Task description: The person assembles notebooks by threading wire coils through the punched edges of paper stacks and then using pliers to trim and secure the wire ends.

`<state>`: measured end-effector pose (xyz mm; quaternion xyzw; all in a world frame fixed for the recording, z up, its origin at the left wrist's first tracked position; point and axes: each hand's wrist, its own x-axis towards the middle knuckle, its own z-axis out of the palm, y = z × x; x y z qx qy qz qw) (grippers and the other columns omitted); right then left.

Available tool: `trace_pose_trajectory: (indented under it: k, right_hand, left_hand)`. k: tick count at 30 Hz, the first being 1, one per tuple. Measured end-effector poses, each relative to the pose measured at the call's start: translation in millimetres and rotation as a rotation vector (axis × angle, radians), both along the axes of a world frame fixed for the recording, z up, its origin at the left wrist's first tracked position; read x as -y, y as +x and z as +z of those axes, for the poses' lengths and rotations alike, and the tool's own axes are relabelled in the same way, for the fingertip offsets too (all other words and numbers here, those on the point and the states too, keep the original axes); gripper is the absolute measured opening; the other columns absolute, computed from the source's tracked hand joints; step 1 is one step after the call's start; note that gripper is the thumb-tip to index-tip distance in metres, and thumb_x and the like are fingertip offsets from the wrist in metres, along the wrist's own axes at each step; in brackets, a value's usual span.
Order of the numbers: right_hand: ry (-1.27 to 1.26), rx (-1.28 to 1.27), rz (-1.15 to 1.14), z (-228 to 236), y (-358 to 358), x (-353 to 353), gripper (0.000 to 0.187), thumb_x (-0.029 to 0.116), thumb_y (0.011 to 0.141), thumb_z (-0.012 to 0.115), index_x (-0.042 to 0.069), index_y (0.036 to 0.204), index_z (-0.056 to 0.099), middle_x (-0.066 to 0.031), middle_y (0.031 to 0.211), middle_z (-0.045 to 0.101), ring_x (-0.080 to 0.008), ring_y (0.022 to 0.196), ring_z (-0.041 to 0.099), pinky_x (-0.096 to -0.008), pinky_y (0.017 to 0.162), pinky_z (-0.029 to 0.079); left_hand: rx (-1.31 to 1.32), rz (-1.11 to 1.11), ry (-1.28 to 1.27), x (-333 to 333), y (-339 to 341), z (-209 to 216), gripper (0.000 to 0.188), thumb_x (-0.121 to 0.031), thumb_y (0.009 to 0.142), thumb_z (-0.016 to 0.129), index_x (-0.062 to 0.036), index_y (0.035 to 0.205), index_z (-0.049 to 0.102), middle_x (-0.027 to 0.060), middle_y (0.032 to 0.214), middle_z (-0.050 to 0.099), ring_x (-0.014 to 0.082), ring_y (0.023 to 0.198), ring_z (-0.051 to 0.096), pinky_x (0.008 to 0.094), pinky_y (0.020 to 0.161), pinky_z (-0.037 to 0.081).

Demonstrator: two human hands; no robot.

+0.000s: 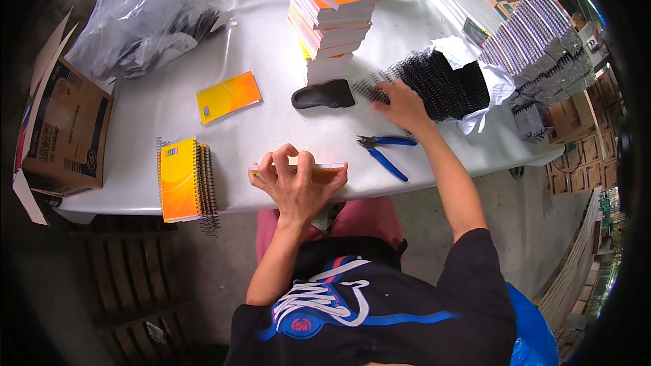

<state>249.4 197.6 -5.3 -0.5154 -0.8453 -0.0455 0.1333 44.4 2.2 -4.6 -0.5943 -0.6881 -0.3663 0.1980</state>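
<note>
My left hand (293, 183) is closed over a small unbound notebook (327, 173) with an orange cover, held on its edge at the table's near side. My right hand (405, 105) is at the left end of a heap of black spiral binding coils (434, 81), its fingers curled on a coil; the coil ends there are blurred. Blue-handled cutting pliers (388, 154) lie open below this hand. A black curved block (323, 95) rests between the hands, farther back. Near the left front edge is a pile of spiral-bound yellow-orange notebooks (179, 179).
A single yellow-orange notebook (229, 97) lies on the white-covered table (271, 47). Behind the block rises a tall stack of unbound notebooks (333, 27). At left are a cardboard box (68, 129) and a clear plastic bag (139, 17). Bundled spiral notebooks (529, 34) stand at right.
</note>
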Motion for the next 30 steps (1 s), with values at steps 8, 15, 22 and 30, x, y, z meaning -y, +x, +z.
trace_pose_trajectory:
  k: [8,15,22,30]
  right_hand:
    - [-0.221,-0.113,-0.134,75.3,17.9,-6.5,0.034,0.010,0.086,0.056,0.008,0.120,0.058,-0.0246,0.102,0.062,-0.0365,0.089,0.064,-0.0426,0.080,0.050]
    - [-0.111,-0.504,0.232,129.0,1.9,41.5,0.025,0.012,0.089,0.056,0.008,0.112,0.066,-0.0123,0.078,0.061,-0.0227,0.069,0.059,-0.0322,0.069,0.047]
    - [-0.528,-0.799,0.436,72.4,-27.2,120.2,0.023,0.002,0.079,0.067,0.009,0.100,0.071,-0.0060,0.081,0.062,-0.0139,0.073,0.060,-0.0264,0.067,0.047]
    - [-0.579,-0.830,0.426,56.1,-48.0,132.4,0.028,-0.003,0.079,0.065,0.007,0.105,0.069,-0.0051,0.089,0.060,-0.0141,0.080,0.057,-0.0257,0.073,0.046]
  left_hand:
    - [0.027,-0.063,0.030,2.2,-9.7,9.2,0.057,-0.053,0.052,0.081,-0.0112,0.075,0.050,0.0096,0.104,0.047,0.0316,0.103,0.038,0.0456,0.088,0.030]
    - [0.061,-0.079,0.081,0.7,-12.6,1.9,0.053,-0.055,0.055,0.077,-0.0124,0.076,0.052,0.0068,0.103,0.048,0.0301,0.101,0.039,0.0476,0.082,0.029]
    - [0.063,-0.051,0.095,1.9,-11.8,2.6,0.046,-0.051,0.056,0.076,-0.0125,0.068,0.053,0.0029,0.092,0.051,0.0300,0.100,0.041,0.0491,0.085,0.028]
    - [0.074,-0.021,0.055,-2.4,-14.0,0.3,0.045,-0.052,0.053,0.074,-0.0155,0.067,0.053,-0.0004,0.089,0.051,0.0269,0.100,0.042,0.0504,0.085,0.026]
